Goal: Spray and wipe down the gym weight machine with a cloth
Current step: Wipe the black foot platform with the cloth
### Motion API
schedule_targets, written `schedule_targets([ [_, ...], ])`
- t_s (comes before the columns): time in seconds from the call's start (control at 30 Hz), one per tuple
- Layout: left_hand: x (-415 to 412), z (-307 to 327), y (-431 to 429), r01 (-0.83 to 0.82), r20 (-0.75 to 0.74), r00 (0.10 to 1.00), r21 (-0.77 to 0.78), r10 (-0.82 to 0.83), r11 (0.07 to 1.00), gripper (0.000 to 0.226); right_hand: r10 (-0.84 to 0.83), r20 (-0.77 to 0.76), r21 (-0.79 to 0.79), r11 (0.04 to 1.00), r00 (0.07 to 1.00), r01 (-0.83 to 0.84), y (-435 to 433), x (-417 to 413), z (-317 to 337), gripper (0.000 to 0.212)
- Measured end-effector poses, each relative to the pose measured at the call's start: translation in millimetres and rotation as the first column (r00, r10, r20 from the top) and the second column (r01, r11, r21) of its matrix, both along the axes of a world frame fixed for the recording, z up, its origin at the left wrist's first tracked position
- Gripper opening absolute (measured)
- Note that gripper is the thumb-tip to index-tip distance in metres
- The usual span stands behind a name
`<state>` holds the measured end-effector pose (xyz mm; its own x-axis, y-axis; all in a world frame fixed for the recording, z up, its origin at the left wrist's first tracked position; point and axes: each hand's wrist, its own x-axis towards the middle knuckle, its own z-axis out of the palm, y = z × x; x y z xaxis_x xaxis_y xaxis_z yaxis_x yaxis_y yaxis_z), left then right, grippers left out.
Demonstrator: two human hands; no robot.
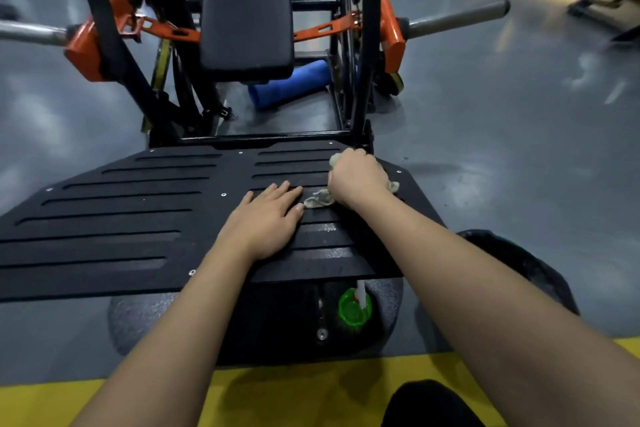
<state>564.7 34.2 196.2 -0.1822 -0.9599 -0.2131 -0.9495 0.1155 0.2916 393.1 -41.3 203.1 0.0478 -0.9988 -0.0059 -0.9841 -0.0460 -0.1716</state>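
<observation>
The weight machine's black slotted footplate [145, 218] stretches across the middle of the view, with its black padded seat [246, 14] and orange frame [85, 52] behind. My right hand [358, 178] grips a pale crumpled cloth [318, 199] against the plate's far right part. My left hand [266, 218] lies flat on the plate beside the cloth, fingers straight. Wet sheen shows on the plate just below the hands. A spray bottle with a green cap [354, 308] stands below the plate's near edge.
A blue foam roller [289, 85] lies on the grey floor under the seat. Steel weight pegs stick out left [31, 32] and right [457, 19]. A yellow floor strip [294, 395] runs along the bottom. Black upright bars [369, 45] rise from the plate's far edge.
</observation>
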Motion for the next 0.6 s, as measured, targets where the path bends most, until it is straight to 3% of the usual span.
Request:
schedule_targets([
  [0.3,0,-1,0,-0.010,-0.015,1.000,-0.012,0.010,1.000,0.053,-0.017,0.017,-0.070,0.997,1.000,0.019,-70,24,-25,0.047],
  [0.6,1,-3,-2,-0.018,-0.018,1.000,-0.005,0.018,1.000,0.053,-0.026,0.013,-0.098,0.995,1.000,0.027,-135,34,-50,0.041],
])
